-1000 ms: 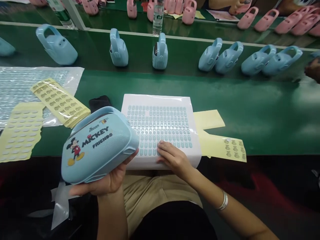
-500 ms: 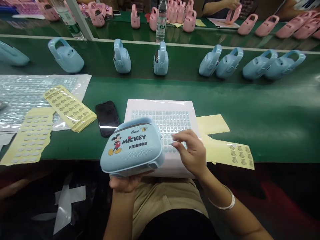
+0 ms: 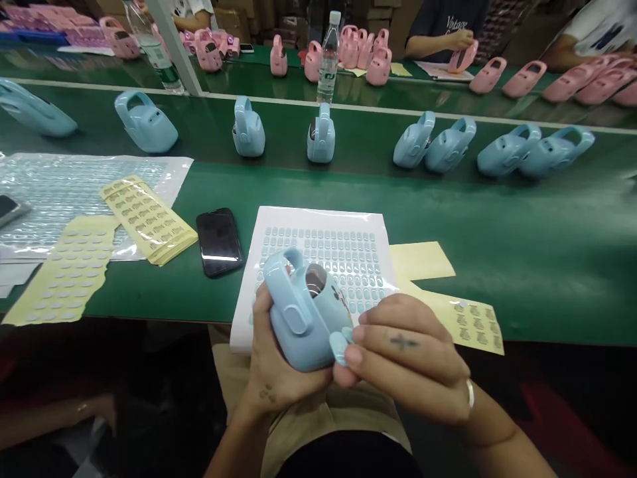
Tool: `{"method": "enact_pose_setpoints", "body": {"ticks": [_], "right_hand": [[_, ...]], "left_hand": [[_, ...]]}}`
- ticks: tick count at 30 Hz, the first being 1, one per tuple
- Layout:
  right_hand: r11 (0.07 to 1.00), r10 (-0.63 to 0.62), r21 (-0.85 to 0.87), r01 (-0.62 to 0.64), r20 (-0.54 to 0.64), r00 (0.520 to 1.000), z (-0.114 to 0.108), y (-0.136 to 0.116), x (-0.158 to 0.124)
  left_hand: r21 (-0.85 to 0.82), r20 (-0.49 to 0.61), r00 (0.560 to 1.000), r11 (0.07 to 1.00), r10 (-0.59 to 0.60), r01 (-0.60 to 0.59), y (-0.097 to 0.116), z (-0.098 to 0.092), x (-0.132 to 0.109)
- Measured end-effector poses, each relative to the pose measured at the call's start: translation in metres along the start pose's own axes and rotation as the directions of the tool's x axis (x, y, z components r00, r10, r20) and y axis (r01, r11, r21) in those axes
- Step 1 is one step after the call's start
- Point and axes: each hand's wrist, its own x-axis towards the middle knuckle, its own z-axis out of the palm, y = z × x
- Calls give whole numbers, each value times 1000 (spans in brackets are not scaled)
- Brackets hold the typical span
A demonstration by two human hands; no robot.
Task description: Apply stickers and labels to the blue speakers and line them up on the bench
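Note:
A light-blue portable speaker [image 3: 303,332] with a loop handle is tilted in my left hand [image 3: 273,372], whose fingers wrap its back and underside. The speaker's side and a dark, glossy top panel face me; its printed front is turned to the right and mostly hidden. At the lower right edge of the speaker, my right hand [image 3: 413,355] pinches a small light-blue flap [image 3: 339,348] between thumb and fingers. Whether a sticker is also in this pinch cannot be made out. Beneath both hands lies a white sheet [image 3: 318,219] with rows of small clear-blue stickers.
A black phone [image 3: 219,242] lies left of the sheet. Yellow label sheets [image 3: 146,222] rest on a plastic-wrapped sheet [image 3: 169,174], with another label sheet [image 3: 472,325] at right. Blue speakers [image 3: 249,129] line the back, pink ones [image 3: 378,66] beyond. A co-worker's hand [image 3: 460,41] holds a pink speaker.
The speaker has turned so its side faces me instead of its printed front. My right hand, which was pinching a small piece over the sticker sheet, has come down to the speaker's edge.

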Motion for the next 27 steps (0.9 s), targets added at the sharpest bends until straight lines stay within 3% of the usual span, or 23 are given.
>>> {"method": "enact_pose_setpoints", "body": {"ticks": [4,7,15,20,27], "right_hand": [[960,-272,-70,273,12,962,2,12,5],[931,-357,-67,358,26,934,5,19,4],[917,-395,-55,396,25,918,6,27,0],[913,-400,-54,405,84,913,8,30,0],[929,-366,-56,366,8,931,13,29,2]], "left_hand": [[148,193,959,960,209,-239,9,2,2],[158,233,944,948,236,-276,11,0,6],[85,240,950,970,201,-226,8,-4,3],[152,312,930,956,196,-253,9,-6,4],[268,360,921,929,150,-256,17,-9,5]]}}
